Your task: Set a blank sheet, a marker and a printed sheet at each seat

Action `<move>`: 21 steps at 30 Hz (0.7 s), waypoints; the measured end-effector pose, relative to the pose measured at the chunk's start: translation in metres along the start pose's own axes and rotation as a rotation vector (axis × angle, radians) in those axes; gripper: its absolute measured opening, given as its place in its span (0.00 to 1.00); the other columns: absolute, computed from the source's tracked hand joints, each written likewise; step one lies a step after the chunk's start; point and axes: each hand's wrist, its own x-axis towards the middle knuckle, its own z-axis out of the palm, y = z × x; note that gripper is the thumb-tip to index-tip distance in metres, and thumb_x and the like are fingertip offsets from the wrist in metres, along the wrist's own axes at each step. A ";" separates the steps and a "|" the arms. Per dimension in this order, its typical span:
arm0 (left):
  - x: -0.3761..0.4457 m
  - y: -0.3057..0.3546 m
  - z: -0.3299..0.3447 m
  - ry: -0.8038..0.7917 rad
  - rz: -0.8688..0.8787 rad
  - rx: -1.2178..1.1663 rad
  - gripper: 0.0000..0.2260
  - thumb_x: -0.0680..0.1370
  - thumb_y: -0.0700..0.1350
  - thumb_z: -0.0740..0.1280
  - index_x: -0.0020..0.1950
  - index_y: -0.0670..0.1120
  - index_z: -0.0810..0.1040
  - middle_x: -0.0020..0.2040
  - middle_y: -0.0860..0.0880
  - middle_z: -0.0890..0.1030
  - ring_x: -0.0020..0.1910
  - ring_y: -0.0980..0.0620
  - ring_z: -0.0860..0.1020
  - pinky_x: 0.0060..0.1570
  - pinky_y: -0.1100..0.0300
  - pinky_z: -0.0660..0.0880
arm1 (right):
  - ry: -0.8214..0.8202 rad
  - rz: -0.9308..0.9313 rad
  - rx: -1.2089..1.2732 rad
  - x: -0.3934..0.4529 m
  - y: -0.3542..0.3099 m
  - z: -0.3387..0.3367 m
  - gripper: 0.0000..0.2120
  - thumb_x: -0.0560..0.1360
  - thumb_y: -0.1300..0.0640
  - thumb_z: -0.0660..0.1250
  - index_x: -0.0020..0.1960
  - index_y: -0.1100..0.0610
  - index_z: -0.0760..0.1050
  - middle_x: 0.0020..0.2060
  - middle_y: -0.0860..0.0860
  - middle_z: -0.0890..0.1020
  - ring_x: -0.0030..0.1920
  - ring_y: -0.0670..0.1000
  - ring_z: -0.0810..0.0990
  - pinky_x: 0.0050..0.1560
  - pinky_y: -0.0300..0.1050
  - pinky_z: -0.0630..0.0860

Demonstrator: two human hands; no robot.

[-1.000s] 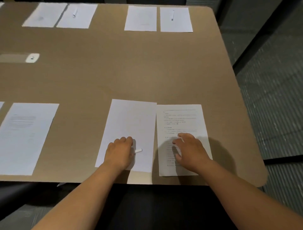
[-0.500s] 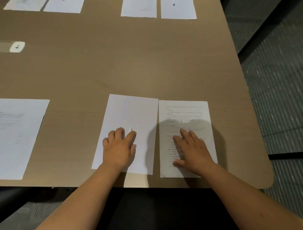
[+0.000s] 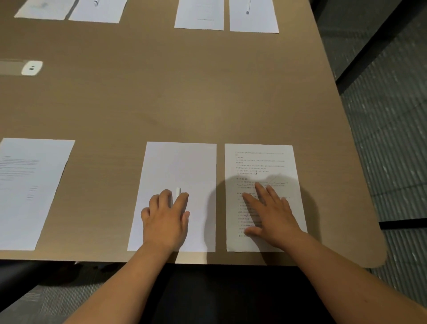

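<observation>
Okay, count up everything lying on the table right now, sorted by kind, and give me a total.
Printed sheets: 4
Blank sheets: 3
Markers: 3
Table socket plate: 1
Total: 11

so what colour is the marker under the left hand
White, its tip poking out at the left hand's fingers; the marker shows in the head view.

Dim overhead light, soft hand shadows on sheets, wide-angle edge bending, slight blur.
</observation>
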 end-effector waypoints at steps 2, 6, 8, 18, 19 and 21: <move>0.001 0.000 0.000 -0.001 -0.006 -0.003 0.20 0.76 0.54 0.65 0.67 0.57 0.68 0.64 0.46 0.70 0.61 0.43 0.69 0.53 0.46 0.71 | -0.002 0.002 0.005 0.000 0.000 0.000 0.46 0.71 0.36 0.68 0.77 0.38 0.42 0.78 0.45 0.37 0.78 0.55 0.35 0.76 0.65 0.41; 0.001 -0.001 0.001 -0.003 0.001 0.004 0.19 0.76 0.54 0.64 0.67 0.57 0.67 0.64 0.46 0.69 0.61 0.43 0.68 0.54 0.46 0.71 | 0.007 0.012 0.003 -0.001 -0.002 0.003 0.45 0.71 0.36 0.68 0.77 0.39 0.42 0.78 0.45 0.37 0.78 0.55 0.36 0.75 0.64 0.40; 0.001 0.000 -0.001 -0.006 0.004 0.008 0.19 0.76 0.54 0.63 0.67 0.57 0.67 0.65 0.46 0.69 0.62 0.44 0.68 0.54 0.47 0.71 | 0.010 0.020 0.005 -0.002 -0.001 0.005 0.45 0.71 0.36 0.68 0.77 0.39 0.42 0.78 0.45 0.37 0.78 0.54 0.35 0.75 0.64 0.40; 0.003 0.004 -0.015 0.042 0.026 -0.020 0.19 0.76 0.54 0.65 0.67 0.56 0.69 0.65 0.44 0.71 0.61 0.42 0.70 0.54 0.48 0.72 | 0.050 0.005 0.023 -0.004 -0.003 -0.002 0.42 0.72 0.36 0.67 0.77 0.39 0.46 0.79 0.46 0.40 0.78 0.54 0.38 0.76 0.63 0.41; 0.004 0.003 -0.018 0.061 0.029 -0.027 0.19 0.76 0.54 0.66 0.66 0.55 0.70 0.63 0.44 0.73 0.59 0.42 0.72 0.52 0.48 0.73 | 0.087 0.008 0.037 -0.005 -0.004 -0.005 0.40 0.73 0.36 0.66 0.77 0.40 0.47 0.79 0.46 0.42 0.79 0.54 0.40 0.77 0.63 0.43; 0.007 0.002 -0.027 0.108 0.046 -0.019 0.17 0.75 0.52 0.68 0.63 0.50 0.74 0.57 0.43 0.77 0.53 0.41 0.76 0.47 0.49 0.74 | 0.176 0.003 0.060 -0.006 -0.008 -0.011 0.35 0.74 0.36 0.64 0.76 0.41 0.53 0.79 0.46 0.52 0.78 0.53 0.50 0.77 0.60 0.51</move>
